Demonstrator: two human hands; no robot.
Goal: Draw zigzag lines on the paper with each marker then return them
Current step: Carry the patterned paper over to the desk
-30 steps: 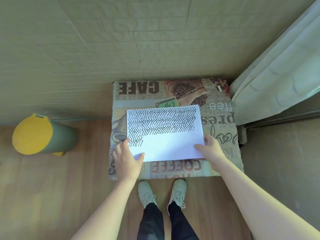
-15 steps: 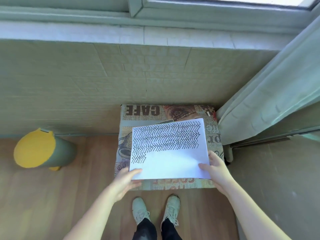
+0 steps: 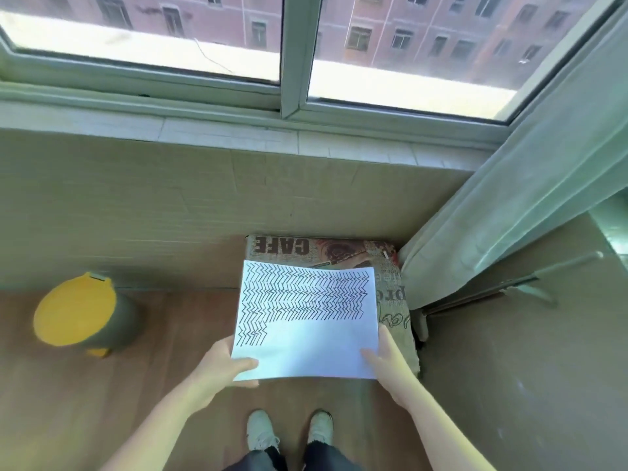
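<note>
A white sheet of paper [image 3: 316, 348] covered in rows of black zigzag lines is lifted above the stool. My left hand [image 3: 221, 367] pinches its near left corner, thumb on top. My right hand [image 3: 387, 362] grips its near right edge, thumb on the sheet. Both hands carry the paper in the air over a small stool with a coffee-print cover [image 3: 394, 300]. A dark marker [image 3: 343, 259] lies on the stool just beyond the paper's far edge.
A green bin with a yellow lid [image 3: 78, 311] stands on the wooden floor at the left. A pale curtain [image 3: 509, 205] hangs at the right beside the stool. A window sill [image 3: 238, 130] runs along the wall ahead. My shoes [image 3: 289, 430] are below.
Both hands have lifted the paper off the stool and drawn it toward me. The view has tilted up, bringing the window into sight.
</note>
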